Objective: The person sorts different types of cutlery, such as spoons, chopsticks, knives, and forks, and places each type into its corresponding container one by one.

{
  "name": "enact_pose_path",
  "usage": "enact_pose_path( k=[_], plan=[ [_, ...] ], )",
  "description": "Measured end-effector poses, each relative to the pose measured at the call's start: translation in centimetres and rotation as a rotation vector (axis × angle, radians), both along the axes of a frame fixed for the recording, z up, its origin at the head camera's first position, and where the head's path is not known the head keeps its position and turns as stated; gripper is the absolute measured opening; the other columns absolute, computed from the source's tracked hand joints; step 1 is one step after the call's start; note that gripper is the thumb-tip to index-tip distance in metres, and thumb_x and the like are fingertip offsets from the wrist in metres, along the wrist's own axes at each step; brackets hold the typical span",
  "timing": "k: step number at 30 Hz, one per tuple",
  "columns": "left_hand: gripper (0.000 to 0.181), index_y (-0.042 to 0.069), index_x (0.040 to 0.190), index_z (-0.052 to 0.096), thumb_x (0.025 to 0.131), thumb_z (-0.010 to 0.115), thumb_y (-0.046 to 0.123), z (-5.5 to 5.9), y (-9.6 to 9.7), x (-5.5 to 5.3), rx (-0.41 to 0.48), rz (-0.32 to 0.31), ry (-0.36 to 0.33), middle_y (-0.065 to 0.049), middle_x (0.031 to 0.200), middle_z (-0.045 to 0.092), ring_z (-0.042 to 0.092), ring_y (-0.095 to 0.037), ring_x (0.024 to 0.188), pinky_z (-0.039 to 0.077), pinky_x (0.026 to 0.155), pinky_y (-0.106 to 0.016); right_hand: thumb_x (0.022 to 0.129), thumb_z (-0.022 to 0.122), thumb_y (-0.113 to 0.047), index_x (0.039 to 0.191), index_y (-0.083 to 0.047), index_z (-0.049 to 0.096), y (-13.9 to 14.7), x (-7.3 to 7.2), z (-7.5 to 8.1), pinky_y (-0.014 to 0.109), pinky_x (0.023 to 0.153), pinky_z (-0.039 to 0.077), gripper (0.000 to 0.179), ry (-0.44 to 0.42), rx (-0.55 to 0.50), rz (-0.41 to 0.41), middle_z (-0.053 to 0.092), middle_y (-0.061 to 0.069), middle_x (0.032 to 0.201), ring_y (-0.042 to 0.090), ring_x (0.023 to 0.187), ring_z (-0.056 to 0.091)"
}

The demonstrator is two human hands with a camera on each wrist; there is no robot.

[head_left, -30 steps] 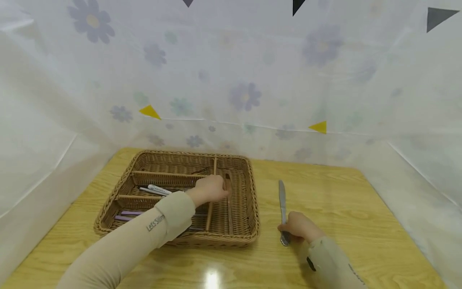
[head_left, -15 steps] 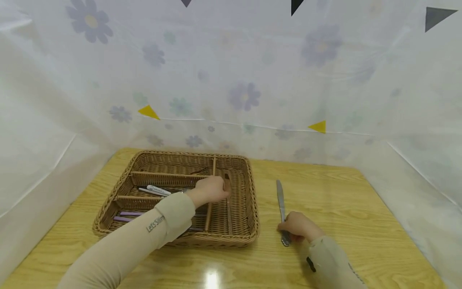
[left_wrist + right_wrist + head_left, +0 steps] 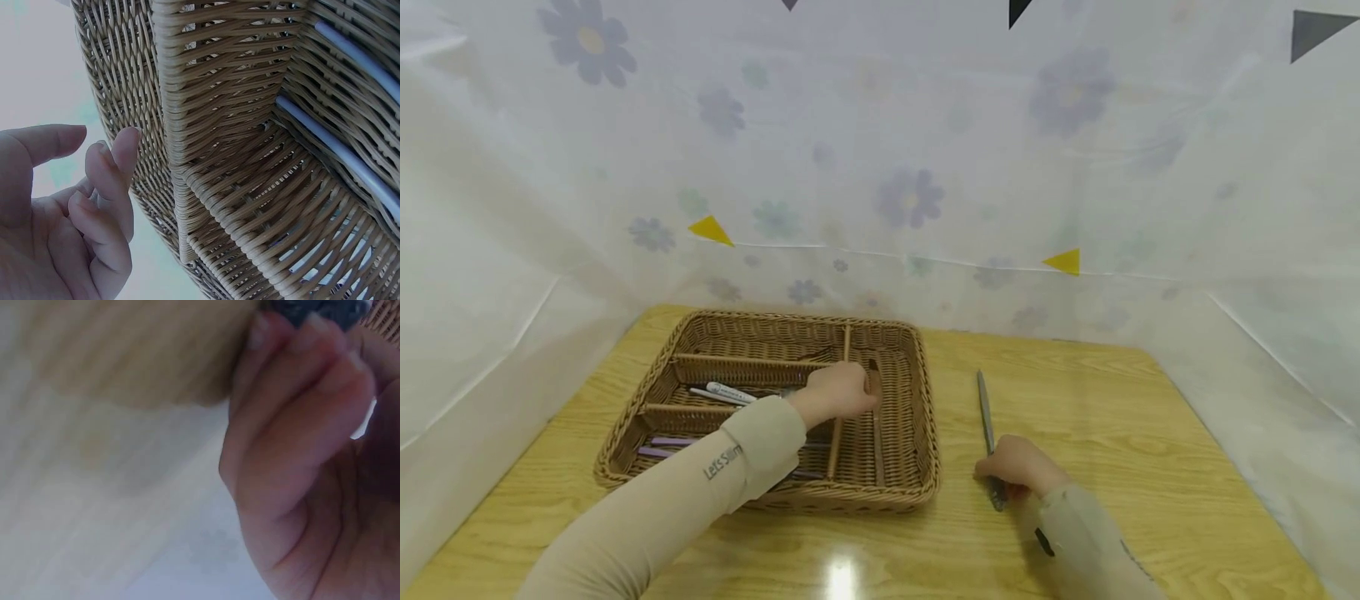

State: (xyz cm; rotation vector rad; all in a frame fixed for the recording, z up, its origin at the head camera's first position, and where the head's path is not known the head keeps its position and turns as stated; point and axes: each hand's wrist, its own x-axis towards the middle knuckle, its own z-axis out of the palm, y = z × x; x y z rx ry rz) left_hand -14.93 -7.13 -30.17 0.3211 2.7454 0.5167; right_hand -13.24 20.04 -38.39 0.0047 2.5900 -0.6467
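My right hand (image 3: 1018, 465) pinches a silver table knife (image 3: 986, 417) by its handle, low over the table right of the basket. The blade points away from me and shows narrow, turned on its edge. In the right wrist view the curled fingers (image 3: 294, 419) reach the dark patterned handle end (image 3: 322, 309). My left hand (image 3: 838, 390) hangs over the wicker basket (image 3: 925, 400) by its long divider. Its fingers are loosely bent, with nothing between thumb and fingers (image 3: 106, 187) in the left wrist view. Beside it, another knife (image 3: 877, 433) lies in the right compartment.
The basket's middle-left compartment holds a white marker (image 3: 730, 392) and other slim items. Purple-handled items (image 3: 658, 452) lie in the front-left compartment, partly hidden by my left sleeve. Dark utensils sit in the back compartment. A flowered white curtain (image 3: 910, 150) encloses the wooden table (image 3: 1112, 417).
The knife in my right hand has turned about its length, from its flat side showing to a narrow edge. My left hand has stayed in place over the basket.
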Motion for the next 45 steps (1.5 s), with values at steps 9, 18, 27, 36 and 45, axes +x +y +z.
enact_pose_path(
  k=[9,18,27,36,45],
  plan=[
    [0.053,0.019,0.045,0.032,0.094,0.050,0.022,0.1,0.3,-0.1,-0.008,-0.015,-0.010,0.007,0.041,0.022,0.017,-0.008,0.038,0.018,0.040,-0.024,0.087,0.055,-0.008,0.084,0.011,0.059,0.8,-0.6,0.5,0.029,0.049,0.053,0.020,-0.022,-0.087,0.019,0.052,0.008,0.063,0.017,0.051,0.058],
    [0.053,0.019,0.044,0.032,0.094,0.050,0.022,0.0,0.2,-0.4,-0.003,-0.017,-0.001,0.007,0.040,0.022,0.016,-0.008,0.038,0.017,0.040,-0.023,0.097,0.032,-0.009,0.102,0.018,0.048,1.2,-1.6,1.3,0.027,0.047,0.051,0.031,-0.028,-0.280,-0.037,0.061,0.012,0.062,0.011,0.045,0.055],
    [0.053,0.019,0.044,0.032,0.094,0.052,0.021,-0.1,0.4,-0.6,-0.012,-0.013,0.003,0.007,0.041,0.023,0.018,-0.008,0.038,0.018,0.041,-0.023,0.097,0.024,-0.009,0.107,0.016,0.044,0.8,-1.8,2.2,0.022,0.047,0.039,0.034,0.047,-0.454,-0.163,0.062,0.005,0.067,0.007,0.046,0.045],
    [0.053,0.020,0.045,0.032,0.095,0.051,0.021,0.1,0.5,-0.3,0.005,-0.020,0.001,0.007,0.042,0.023,0.019,-0.008,0.039,0.019,0.041,-0.023,0.103,0.022,-0.024,0.124,0.004,0.042,0.2,-1.9,3.3,0.017,0.051,0.029,0.041,0.159,-0.577,-0.331,0.043,-0.006,0.068,0.005,0.055,0.032],
    [0.047,0.020,0.048,0.049,0.095,0.051,0.024,0.1,0.9,-0.8,0.019,-0.018,-0.024,0.007,0.043,0.032,0.024,-0.009,0.041,0.024,0.042,-0.025,0.103,0.021,-0.022,0.135,-0.001,0.030,-2.1,-1.1,4.9,0.020,0.056,0.026,0.040,0.108,-0.819,-0.482,0.036,-0.006,0.075,0.005,0.054,0.026]
  ],
)
